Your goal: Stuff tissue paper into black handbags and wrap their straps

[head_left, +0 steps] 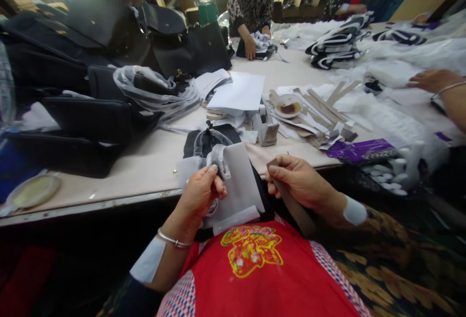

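Observation:
My right hand grips a grey-brown cardboard strip, its lower end slanting down toward my lap. My left hand is closed with thumb and fingertips pressed together; whatever is in them, if anything, is too small to make out. Between and behind my hands a black bag leans on the table edge. A translucent white sheet covers its front. A strap wrapped in clear plastic loops over it, close behind my left fingertips. The bag's lower part is hidden by the sheet and my red apron.
Black bags crowd the table's left side. White paper sheets, cardboard strips and a small dish with brown contents lie ahead. A roll of tape sits front left. A co-worker's hand reaches in from the right.

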The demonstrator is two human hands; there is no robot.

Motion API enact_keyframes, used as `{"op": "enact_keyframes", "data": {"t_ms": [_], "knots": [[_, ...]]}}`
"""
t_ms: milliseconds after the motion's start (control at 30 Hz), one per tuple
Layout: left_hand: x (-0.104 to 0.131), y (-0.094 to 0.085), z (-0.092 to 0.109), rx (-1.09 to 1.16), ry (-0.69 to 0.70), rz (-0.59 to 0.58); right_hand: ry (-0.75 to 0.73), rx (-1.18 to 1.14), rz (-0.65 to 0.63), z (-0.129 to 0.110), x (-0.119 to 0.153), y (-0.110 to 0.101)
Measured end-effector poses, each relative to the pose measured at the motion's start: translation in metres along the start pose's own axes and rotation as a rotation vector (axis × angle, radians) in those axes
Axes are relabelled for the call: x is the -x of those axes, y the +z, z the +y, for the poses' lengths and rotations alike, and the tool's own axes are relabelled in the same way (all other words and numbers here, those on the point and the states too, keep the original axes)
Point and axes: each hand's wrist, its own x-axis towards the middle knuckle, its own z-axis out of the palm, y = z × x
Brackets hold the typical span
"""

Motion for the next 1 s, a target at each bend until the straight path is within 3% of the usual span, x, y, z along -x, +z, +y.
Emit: {"op": "enact_keyframes", "data": {"t_ms": [100,167,233,333,400,467,533,667,733,833,933,1000], "knots": [[0.000,0.001,0.000,0.006,0.003,0.012,-0.215,-0.137,0.220,-0.018,-0.015,-0.008],[0.001,0.003,0.001,0.004,0.009,0.018,-0.289,-0.201,0.267,-0.025,-0.019,-0.010],[0.002,0.004,0.002,-0.001,0.012,0.018,-0.219,-0.193,0.187,-0.017,-0.013,-0.006],[0.004,0.004,0.003,-0.007,0.001,0.015,0.080,-0.077,-0.059,0.020,0.007,0.006],[0.005,0.003,0.003,-0.022,-0.021,0.000,0.186,0.029,-0.166,0.041,0.020,0.009],[0.004,0.002,0.004,-0.040,-0.035,-0.011,0.149,0.172,-0.209,0.047,0.026,0.008],[0.003,0.002,0.003,-0.044,-0.027,0.002,-0.014,0.380,-0.279,0.039,0.026,0.006],[0.002,0.005,0.001,-0.045,-0.012,0.017,-0.421,0.979,-0.628,0.021,0.016,0.021],[0.002,0.006,0.000,-0.061,-0.010,0.009,-0.533,1.316,-0.695,0.021,0.012,0.035],[0.004,0.004,0.001,-0.090,-0.024,-0.009,-0.585,1.663,-0.620,0.028,0.007,0.049],[0.004,0.001,0.003,-0.083,-0.022,-0.014,-0.546,1.786,-0.580,0.031,0.005,0.051],[0.004,0.001,0.002,-0.087,-0.009,-0.015,-0.500,1.819,-0.618,0.032,0.004,0.048]]}}
